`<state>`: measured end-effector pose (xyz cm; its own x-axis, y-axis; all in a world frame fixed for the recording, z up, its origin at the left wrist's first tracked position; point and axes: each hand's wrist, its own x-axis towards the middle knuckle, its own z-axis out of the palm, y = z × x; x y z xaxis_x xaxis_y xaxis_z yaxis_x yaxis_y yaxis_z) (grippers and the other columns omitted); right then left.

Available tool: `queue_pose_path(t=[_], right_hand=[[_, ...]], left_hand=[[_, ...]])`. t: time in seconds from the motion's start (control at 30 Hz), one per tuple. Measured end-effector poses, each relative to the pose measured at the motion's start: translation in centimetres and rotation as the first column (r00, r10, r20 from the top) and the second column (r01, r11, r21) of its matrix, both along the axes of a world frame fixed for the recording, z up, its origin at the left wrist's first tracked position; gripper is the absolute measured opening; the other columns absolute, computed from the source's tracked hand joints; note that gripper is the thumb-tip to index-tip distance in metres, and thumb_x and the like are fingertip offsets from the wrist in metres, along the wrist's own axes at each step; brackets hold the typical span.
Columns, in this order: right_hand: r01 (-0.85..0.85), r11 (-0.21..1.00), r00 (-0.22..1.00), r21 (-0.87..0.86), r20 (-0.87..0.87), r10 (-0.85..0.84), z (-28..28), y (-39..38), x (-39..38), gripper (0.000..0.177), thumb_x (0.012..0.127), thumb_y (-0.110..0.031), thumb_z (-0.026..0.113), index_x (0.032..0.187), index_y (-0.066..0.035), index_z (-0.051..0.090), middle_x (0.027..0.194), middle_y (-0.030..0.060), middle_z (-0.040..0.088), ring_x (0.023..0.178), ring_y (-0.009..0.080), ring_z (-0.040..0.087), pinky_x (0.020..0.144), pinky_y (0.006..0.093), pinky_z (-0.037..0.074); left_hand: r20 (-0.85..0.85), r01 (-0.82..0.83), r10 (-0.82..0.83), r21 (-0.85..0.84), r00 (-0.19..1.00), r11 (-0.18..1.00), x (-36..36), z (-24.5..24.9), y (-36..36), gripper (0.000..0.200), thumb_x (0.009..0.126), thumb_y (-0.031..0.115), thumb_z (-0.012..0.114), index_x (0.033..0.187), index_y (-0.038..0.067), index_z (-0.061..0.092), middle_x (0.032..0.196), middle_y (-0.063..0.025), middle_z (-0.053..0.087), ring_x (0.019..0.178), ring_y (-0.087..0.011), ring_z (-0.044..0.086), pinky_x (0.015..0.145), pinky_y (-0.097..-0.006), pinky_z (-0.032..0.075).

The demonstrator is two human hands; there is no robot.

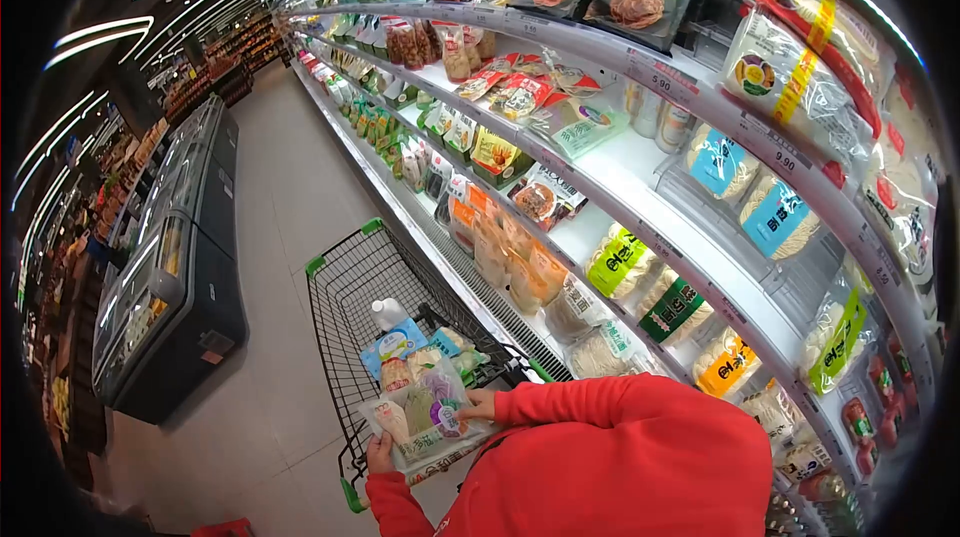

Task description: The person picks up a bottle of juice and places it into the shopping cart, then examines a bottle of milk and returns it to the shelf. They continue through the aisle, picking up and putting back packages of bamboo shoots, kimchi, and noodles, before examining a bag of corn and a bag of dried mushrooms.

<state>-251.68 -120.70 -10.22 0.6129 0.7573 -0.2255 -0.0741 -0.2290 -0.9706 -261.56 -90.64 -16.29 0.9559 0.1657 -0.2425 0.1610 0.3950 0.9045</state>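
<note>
Left grip [380, 454], right grip [481, 404], package [418, 415] (held between)

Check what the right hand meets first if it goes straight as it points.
The pack, whose edge the right hand is holding. Past that, probably the wire side of the cart, though the hand might pass above it; depth is unclear here.

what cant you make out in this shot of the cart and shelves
- Small print on the package: too small in the head view.
- Some fingertips of the left hand and right hand: behind the package, head view.
- Floor of the cart beneath its goods: covered by them, head view.
- Near shelves, right ends: cut off by the head view's dark edge.
</note>
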Motion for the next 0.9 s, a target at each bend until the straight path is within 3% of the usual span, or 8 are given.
queue_pose_path(t=[0.2, 0.23, 0.3, 0.37, 0.5, 0.67, 0.73, 0.9], right_hand=[[0.063, 0.996, 0.920, 0.069, 0.384, -0.085, 2.5, -2.7, 0.3, 0.022, 0.091, -0.015, 0.054, 0.109, -0.006, 0.062, 0.102, 0.0106, 0.066, 0.094, 0.0227, 0.063, 0.086, 0.0331, 0.046], [0.050, 0.968, 0.783, 0.245, 0.592, -0.190, 5.6, -3.0, 0.1, 0.025, 0.089, -0.011, 0.054, 0.113, -0.007, 0.062, 0.107, 0.0116, 0.064, 0.099, 0.0261, 0.061, 0.087, 0.0358, 0.046], [-0.084, 0.918, 0.417, 0.387, 0.851, -0.321, 10.9, -4.4, 1.5, 0.033, 0.083, -0.006, 0.057, 0.115, -0.010, 0.063, 0.116, 0.0113, 0.061, 0.111, 0.0323, 0.055, 0.089, 0.0411, 0.044], [-0.082, 0.942, 0.251, 0.324, 0.922, -0.295, 14.5, -6.2, 1.8, 0.033, 0.078, -0.007, 0.062, 0.109, -0.014, 0.065, 0.121, 0.0073, 0.059, 0.114, 0.0288, 0.053, 0.093, 0.0419, 0.041], [0.062, 0.957, 0.020, 0.284, 0.958, -0.286, 19.3, -10.7, 2.4, 0.030, 0.077, -0.007, 0.063, 0.106, -0.014, 0.067, 0.120, 0.0054, 0.060, 0.113, 0.0256, 0.055, 0.092, 0.0426, 0.041], [0.301, 0.822, 0.386, 0.484, 0.726, -0.569, 22.6, -17.5, 5.4, 0.022, 0.082, -0.006, 0.063, 0.103, -0.007, 0.068, 0.099, 0.0100, 0.067, 0.091, 0.0250, 0.065, 0.078, 0.0319, 0.049], [0.595, 0.627, 0.500, 0.503, 0.379, -0.779, 25.6, -19.6, 6.0, 0.021, 0.086, -0.010, 0.062, 0.105, -0.003, 0.066, 0.087, 0.0119, 0.068, 0.079, 0.0234, 0.066, 0.070, 0.0270, 0.049], [0.942, 0.281, 0.079, 0.181, 0.696, -0.714, 27.3, -29.7, 14.7, 0.029, 0.080, -0.025, 0.065, 0.095, 0.000, 0.066, 0.083, 0.0200, 0.067, 0.077, 0.0334, 0.066, 0.071, 0.0378, 0.050]], left_hand=[[0.221, 0.074, -0.050, -0.103, 0.974, 0.992, 5.1, 5.4, -3.2, 0.028, 0.092, 0.014, 0.056, 0.115, -0.001, 0.057, 0.112, -0.0076, 0.061, 0.103, -0.0179, 0.057, 0.089, -0.0334, 0.045], [0.186, 0.054, -0.084, 0.156, 0.979, 0.986, 6.8, 6.2, -3.6, 0.031, 0.089, 0.008, 0.055, 0.118, -0.002, 0.055, 0.120, -0.0120, 0.057, 0.110, -0.0233, 0.055, 0.091, -0.0362, 0.046], [0.423, 0.405, -0.178, -0.538, 0.888, 0.739, 9.0, 16.6, -8.6, 0.034, 0.083, 0.004, 0.053, 0.116, -0.001, 0.057, 0.125, -0.0173, 0.055, 0.112, -0.0301, 0.054, 0.094, -0.0401, 0.047], [0.314, 0.389, -0.238, -0.640, 0.919, 0.663, 10.8, 22.0, -11.2, 0.035, 0.080, 0.007, 0.054, 0.114, 0.000, 0.058, 0.128, -0.0215, 0.051, 0.115, -0.0353, 0.052, 0.097, -0.0454, 0.046], [0.519, 0.504, -0.246, -0.446, 0.819, 0.740, 15.8, 22.3, -12.7, 0.027, 0.083, 0.005, 0.053, 0.108, -0.001, 0.059, 0.128, -0.0215, 0.051, 0.116, -0.0349, 0.052, 0.096, -0.0472, 0.047], [0.482, 0.558, -0.445, -0.115, 0.755, 0.822, 23.0, 23.7, -18.4, 0.017, 0.088, 0.005, 0.054, 0.103, -0.002, 0.060, 0.112, -0.0143, 0.061, 0.094, -0.0248, 0.063, 0.083, -0.0359, 0.053], [0.382, 0.390, -0.572, 0.457, 0.726, 0.799, 24.7, 24.1, -22.4, 0.017, 0.091, 0.008, 0.055, 0.105, -0.001, 0.059, 0.093, -0.0072, 0.064, 0.071, -0.0136, 0.059, 0.066, -0.0263, 0.050], [0.243, 0.585, -0.634, 0.247, 0.735, 0.773, 28.7, 24.6, -32.5, 0.009, 0.091, 0.010, 0.056, 0.089, 0.002, 0.059, 0.069, -0.0016, 0.058, 0.055, -0.0090, 0.052, 0.052, -0.0226, 0.044]])
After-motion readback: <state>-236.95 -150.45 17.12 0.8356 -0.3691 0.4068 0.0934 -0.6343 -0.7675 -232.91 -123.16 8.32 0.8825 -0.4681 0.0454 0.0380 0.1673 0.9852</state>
